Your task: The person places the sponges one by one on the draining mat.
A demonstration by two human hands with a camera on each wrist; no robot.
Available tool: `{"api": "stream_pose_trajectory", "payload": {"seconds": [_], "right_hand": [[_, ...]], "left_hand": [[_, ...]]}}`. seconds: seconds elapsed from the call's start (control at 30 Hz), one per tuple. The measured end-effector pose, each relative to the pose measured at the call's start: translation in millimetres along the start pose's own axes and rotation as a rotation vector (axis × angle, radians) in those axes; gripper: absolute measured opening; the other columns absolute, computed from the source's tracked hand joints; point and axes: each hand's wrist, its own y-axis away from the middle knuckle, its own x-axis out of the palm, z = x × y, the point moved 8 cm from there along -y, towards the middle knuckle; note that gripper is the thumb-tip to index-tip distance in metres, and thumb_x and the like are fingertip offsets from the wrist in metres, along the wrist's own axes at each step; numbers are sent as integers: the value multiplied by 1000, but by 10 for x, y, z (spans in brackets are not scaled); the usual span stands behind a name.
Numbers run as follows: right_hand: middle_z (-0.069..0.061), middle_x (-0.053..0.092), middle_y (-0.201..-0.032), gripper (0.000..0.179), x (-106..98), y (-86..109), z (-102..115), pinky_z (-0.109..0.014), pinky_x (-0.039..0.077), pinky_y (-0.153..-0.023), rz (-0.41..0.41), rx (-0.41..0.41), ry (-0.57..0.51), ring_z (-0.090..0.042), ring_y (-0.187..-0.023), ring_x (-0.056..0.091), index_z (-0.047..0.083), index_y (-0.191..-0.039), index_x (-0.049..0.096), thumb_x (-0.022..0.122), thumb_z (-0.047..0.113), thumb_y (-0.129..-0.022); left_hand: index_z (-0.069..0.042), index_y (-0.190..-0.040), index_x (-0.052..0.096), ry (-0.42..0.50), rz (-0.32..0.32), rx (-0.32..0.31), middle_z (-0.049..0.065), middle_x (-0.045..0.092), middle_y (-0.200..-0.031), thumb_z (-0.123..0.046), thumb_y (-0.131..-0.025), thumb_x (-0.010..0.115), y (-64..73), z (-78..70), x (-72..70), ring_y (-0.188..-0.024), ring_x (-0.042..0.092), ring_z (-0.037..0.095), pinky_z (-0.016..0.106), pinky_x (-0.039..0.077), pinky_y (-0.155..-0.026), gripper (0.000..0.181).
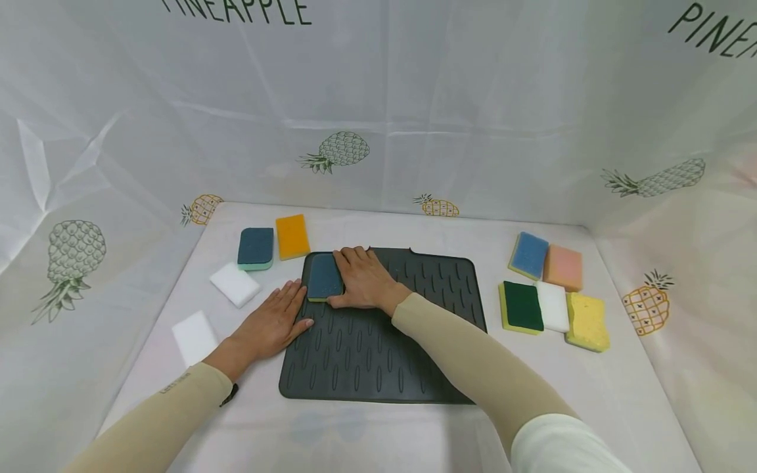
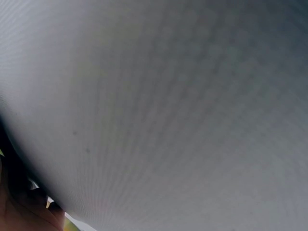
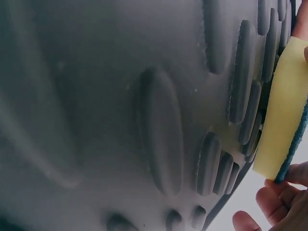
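Observation:
A sponge [image 1: 325,276] with a dark blue top and a yellow underside lies at the far left corner of a dark grey ridged mat [image 1: 378,355]. My right hand [image 1: 367,279] grips this sponge from its right side, thumb at the near corner and fingers at the far one. In the right wrist view the yellow layer of the sponge [image 3: 279,110] stands over the mat's ridges. With fingers straight, my left hand [image 1: 269,325] rests at the mat's left edge, its thumb over the mat. The left wrist view shows mostly a blurred pale surface.
Left of the mat lie a blue-green sponge [image 1: 256,246], an orange sponge [image 1: 292,236] and two white sponges [image 1: 235,284]. To the right are a blue sponge [image 1: 529,255], a pink one [image 1: 563,267], a dark green one [image 1: 522,307], a white one [image 1: 552,305] and a yellow one [image 1: 587,320].

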Motion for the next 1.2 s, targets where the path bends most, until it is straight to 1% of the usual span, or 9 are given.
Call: {"api": "stream_pose_trajectory", "payload": {"seconds": [0.23, 0.6, 0.83, 0.93, 1.07, 1.1, 1.2], "right_hand": [[-12, 43, -163, 104, 31, -17, 5, -49, 41, -119, 16, 10, -15, -30, -144, 45, 7, -165, 33, 59, 75, -91], [-13, 40, -165, 103, 47, -17, -2, -49, 40, -120, 27, 11, -42, -31, -148, 42, 6, -166, 31, 58, 74, -93], [-13, 31, -171, 109, 83, -3, -26, -51, 35, -124, 76, 26, -74, -32, -155, 34, 7, -169, 21, 57, 77, -93], [-14, 30, -172, 112, 50, 29, -38, -53, 35, -124, 74, 30, -82, -33, -156, 34, 6, -169, 20, 57, 79, -92], [-14, 30, -172, 111, -56, 124, -104, -53, 34, -125, 57, 41, -82, -34, -156, 34, 7, -169, 20, 56, 79, -93], [-14, 30, -172, 110, -86, 155, -131, -54, 34, -125, 50, 43, -85, -34, -156, 34, 7, -169, 20, 56, 78, -94], [-14, 31, -171, 106, -176, 263, -234, -56, 34, -124, 27, 51, -92, -34, -155, 34, 6, -168, 22, 56, 76, -96]], "left_hand": [[7, -163, 27, -4, 22, -7, 26, 23, -172, -48, -110, 50, -12, 26, 30, -160, 23, 43, 59, 24, -129, 80], [7, -163, 28, -19, 15, -1, 26, 24, -172, -50, -110, 49, -19, 19, 28, -160, 24, 43, 58, 25, -129, 80], [8, -162, 29, 5, -5, -6, 27, 26, -171, -47, -111, 51, 3, -7, -9, -159, 26, 44, 59, 26, -129, 78], [7, -163, 28, -2, 6, -10, 26, 24, -172, -48, -111, 50, -5, 4, 9, -160, 24, 43, 58, 25, -129, 79], [7, -163, 29, -5, -9, 2, 27, 25, -171, -48, -110, 51, -20, -3, 11, -159, 26, 44, 59, 26, -128, 79], [8, -162, 30, -3, -20, 7, 28, 27, -170, -48, -110, 51, -13, -13, -2, -158, 27, 45, 60, 27, -128, 79], [8, -162, 30, 6, -29, 3, 28, 27, -170, -47, -110, 53, 8, -20, -12, -158, 28, 45, 60, 28, -127, 80]]}}
